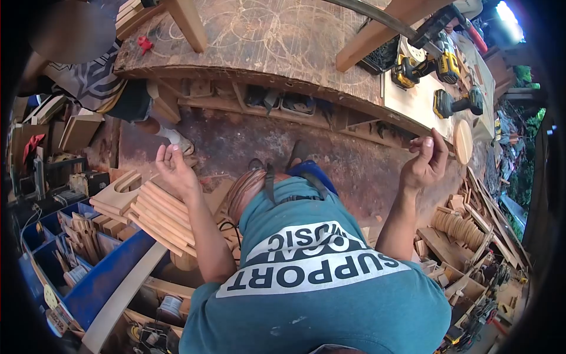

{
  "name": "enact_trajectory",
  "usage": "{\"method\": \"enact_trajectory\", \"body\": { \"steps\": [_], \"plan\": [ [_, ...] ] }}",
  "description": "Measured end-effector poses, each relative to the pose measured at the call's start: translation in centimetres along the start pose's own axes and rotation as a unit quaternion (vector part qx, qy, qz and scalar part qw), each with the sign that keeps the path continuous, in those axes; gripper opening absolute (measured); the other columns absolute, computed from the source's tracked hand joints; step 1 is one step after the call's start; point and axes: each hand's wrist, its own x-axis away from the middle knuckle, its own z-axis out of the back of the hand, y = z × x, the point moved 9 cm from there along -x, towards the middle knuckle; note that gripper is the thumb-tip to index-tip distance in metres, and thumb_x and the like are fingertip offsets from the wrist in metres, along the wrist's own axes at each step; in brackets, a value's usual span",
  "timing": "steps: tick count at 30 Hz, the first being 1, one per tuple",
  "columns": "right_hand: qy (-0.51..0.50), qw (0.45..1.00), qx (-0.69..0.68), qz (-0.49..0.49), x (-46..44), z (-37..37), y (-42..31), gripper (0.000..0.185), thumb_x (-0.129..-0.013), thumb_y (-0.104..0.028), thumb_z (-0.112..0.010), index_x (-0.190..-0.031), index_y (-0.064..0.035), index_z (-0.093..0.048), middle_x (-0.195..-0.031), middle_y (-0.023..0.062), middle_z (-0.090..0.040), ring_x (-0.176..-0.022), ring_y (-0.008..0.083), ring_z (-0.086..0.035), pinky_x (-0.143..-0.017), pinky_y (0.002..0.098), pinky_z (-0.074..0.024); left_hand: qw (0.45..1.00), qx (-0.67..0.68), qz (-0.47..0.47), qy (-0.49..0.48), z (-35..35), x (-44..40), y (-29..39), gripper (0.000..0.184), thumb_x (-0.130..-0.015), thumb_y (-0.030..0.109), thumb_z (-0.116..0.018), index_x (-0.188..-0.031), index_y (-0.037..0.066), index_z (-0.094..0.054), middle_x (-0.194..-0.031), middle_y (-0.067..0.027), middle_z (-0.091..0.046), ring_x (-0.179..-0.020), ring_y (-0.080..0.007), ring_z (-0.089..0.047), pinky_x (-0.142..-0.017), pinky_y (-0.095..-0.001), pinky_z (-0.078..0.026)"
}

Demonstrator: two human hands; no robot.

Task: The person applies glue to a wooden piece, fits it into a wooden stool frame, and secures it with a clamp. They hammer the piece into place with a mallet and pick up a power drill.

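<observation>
My left hand (177, 170) is raised at the left, palm up. Its fingers are loosely curled and apart, and it holds nothing. Just below it lies a stack of light wooden boards (159, 213) with rounded edges. On the right my right hand (425, 162) is held up near the workbench edge, fingers half bent and apart, with nothing visible in it. Nearest to it is an oval wooden piece (463, 143) at the bench corner, apart from the fingers. Cordless drills (457, 103) stand beyond it on the bench.
The wooden workbench (265, 44) spans the top, with wooden legs (186, 23) standing on it and a red object (144, 44). Another person (97, 82) stands at the upper left. Blue bins (100, 283) with wood pieces fill the lower left. Offcuts (457, 230) crowd the lower right.
</observation>
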Motion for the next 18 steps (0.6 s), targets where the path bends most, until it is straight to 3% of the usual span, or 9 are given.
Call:
{"method": "enact_trajectory", "body": {
  "steps": [5, 8, 11, 14, 15, 16, 18],
  "plan": [
    [-0.008, 1.0, 0.003, -0.025, 1.0, 0.6, 0.8, 0.021, -0.095, -0.007, -0.06, -0.112, 0.0039, -0.063, -0.079, 0.0061, -0.063, -0.065, 0.01, -0.056, -0.058, 0.0224, -0.0453, 1.0, 0.006, -0.03, -0.005, -0.3, 0.5, 1.9, 0.041, -0.095, 0.012, -0.064, -0.129, -0.003, -0.046, -0.115, -0.0126, -0.056, -0.106, -0.0178, -0.055, -0.091, -0.0283, -0.047],
    [-0.023, 0.999, -0.016, -0.039, 1.5, 0.5, 1.2, 0.02, -0.094, -0.007, -0.061, -0.11, 0.0033, -0.064, -0.076, 0.0041, -0.062, -0.064, 0.0076, -0.055, -0.058, 0.0216, -0.0443, 0.997, -0.011, -0.08, 0.001, -0.6, 1.1, 2.3, 0.042, -0.095, 0.015, -0.065, -0.128, -0.003, -0.049, -0.109, -0.0102, -0.062, -0.095, -0.0161, -0.058, -0.085, -0.0292, -0.048],
    [-0.077, 0.993, -0.028, -0.081, 2.8, 0.7, 3.0, 0.018, -0.093, -0.007, -0.061, -0.108, 0.0028, -0.066, -0.079, 0.0047, -0.065, -0.067, 0.0083, -0.057, -0.06, 0.0222, -0.0458, 0.998, -0.001, -0.037, -0.04, -2.3, 3.0, 1.1, 0.039, -0.094, 0.014, -0.066, -0.126, -0.003, -0.051, -0.114, -0.0121, -0.058, -0.103, -0.0161, -0.056, -0.091, -0.0272, -0.046],
    [-0.161, 0.985, 0.043, -0.047, 4.7, 1.1, 5.1, 0.017, -0.089, -0.007, -0.065, -0.103, 0.0027, -0.068, -0.083, 0.0112, -0.07, -0.072, 0.016, -0.064, -0.068, 0.0286, -0.0516, 0.993, -0.051, 0.043, -0.094, -5.3, 5.8, -2.8, 0.032, -0.094, 0.014, -0.067, -0.12, -0.003, -0.058, -0.108, -0.0094, -0.062, -0.097, -0.014, -0.058, -0.088, -0.0256, -0.047],
    [-0.196, 0.979, 0.047, -0.04, 5.2, 1.0, 5.1, 0.017, -0.088, -0.006, -0.065, -0.102, 0.0028, -0.068, -0.083, 0.0128, -0.07, -0.072, 0.0172, -0.065, -0.067, 0.0289, -0.0519, 0.99, -0.069, 0.015, -0.12, -6.9, 7.2, -3.1, 0.028, -0.093, 0.014, -0.068, -0.115, -0.002, -0.063, -0.1, -0.0052, -0.064, -0.092, -0.0125, -0.059, -0.084, -0.0252, -0.047],
    [-0.229, 0.972, 0.051, -0.033, 5.9, 1.0, 5.1, 0.017, -0.086, -0.005, -0.066, -0.101, 0.003, -0.068, -0.083, 0.0144, -0.07, -0.071, 0.0183, -0.066, -0.067, 0.0293, -0.0521, 0.984, -0.07, 0.053, -0.152, -8.4, 8.3, -5.4, 0.027, -0.092, 0.013, -0.068, -0.114, -0.002, -0.064, -0.095, -0.0029, -0.065, -0.088, -0.012, -0.059, -0.082, -0.0259, -0.048],
    [-0.281, 0.959, 0.042, -0.022, 7.6, 1.1, 5.9, 0.016, -0.085, -0.004, -0.065, -0.1, 0.0017, -0.068, -0.082, 0.0149, -0.069, -0.068, 0.0208, -0.066, -0.063, 0.0301, -0.0517, 0.956, -0.135, 0.056, -0.254, -11.5, 10.5, -9.3, 0.031, -0.09, 0.013, -0.069, -0.116, -0.003, -0.063, -0.098, -0.006, -0.068, -0.088, -0.0135, -0.063, -0.083, -0.0264, -0.05]
  ]
}}
